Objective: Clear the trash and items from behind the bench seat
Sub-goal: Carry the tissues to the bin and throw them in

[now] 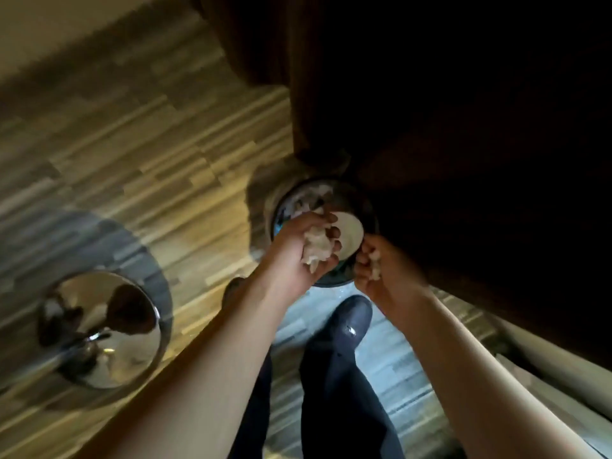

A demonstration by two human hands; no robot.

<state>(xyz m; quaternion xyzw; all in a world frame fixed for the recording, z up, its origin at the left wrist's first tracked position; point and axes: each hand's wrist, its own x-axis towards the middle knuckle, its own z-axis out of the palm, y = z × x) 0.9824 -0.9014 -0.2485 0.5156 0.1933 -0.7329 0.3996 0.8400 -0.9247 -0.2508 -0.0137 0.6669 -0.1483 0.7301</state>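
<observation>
A round dark trash bin [334, 282] stands on the floor beside the dark bench, with white paper scraps and a pale round disc [350, 234] inside. My left hand [294, 250] hovers over the bin, shut on a crumpled white tissue wad [317, 247]. Just to its right, at the bin's rim, my right hand [381, 276] is shut on a smaller white paper scrap [375, 264]. What lies deeper in the bin is hidden by my hands.
The dark bench seat [463, 144] fills the upper right in shadow. A chrome round table base [102, 329] sits on the wood-pattern floor at the left. My dark shoe [347, 323] and trouser legs stand just below the bin.
</observation>
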